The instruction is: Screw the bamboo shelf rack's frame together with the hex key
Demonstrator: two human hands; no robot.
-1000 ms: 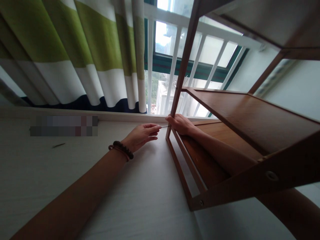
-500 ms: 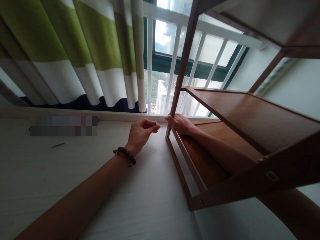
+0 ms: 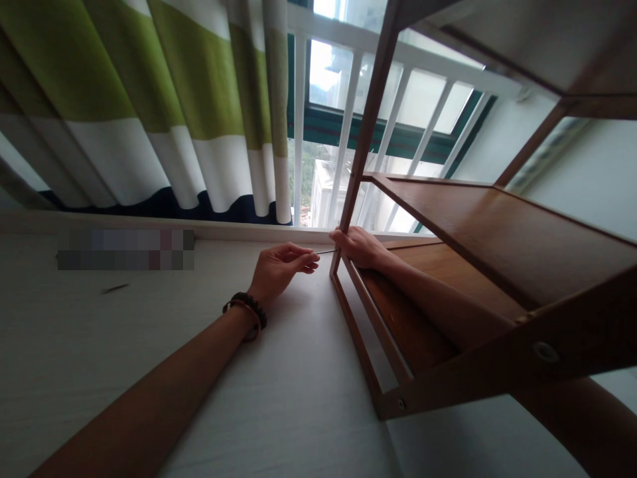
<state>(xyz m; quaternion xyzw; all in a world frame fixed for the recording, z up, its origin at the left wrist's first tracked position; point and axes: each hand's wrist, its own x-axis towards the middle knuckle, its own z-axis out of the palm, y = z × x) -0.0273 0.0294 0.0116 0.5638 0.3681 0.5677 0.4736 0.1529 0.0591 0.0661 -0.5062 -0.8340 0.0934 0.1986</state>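
Note:
My left hand is closed in a pinch round a thin metal hex key. The key's far end meets the outer side of a brown wooden shelf post, low down; its other end is hidden by my fingers. My right hand reaches through the wooden shelf unit and wraps round that same post, right beside the key's end. The unit leans at an angle in view, with round metal bolt heads in its near side rail. Dark bead bracelets circle my left wrist.
A pale wood-grain surface lies below. On it at the left are a small thin dark piece and a blurred-out flat object. Behind hang a green and white curtain and white window bars.
My left hand has turned a little at the wrist and its fingers have shifted lower, showing more of the hex key. My right hand and the shelf unit stay put.

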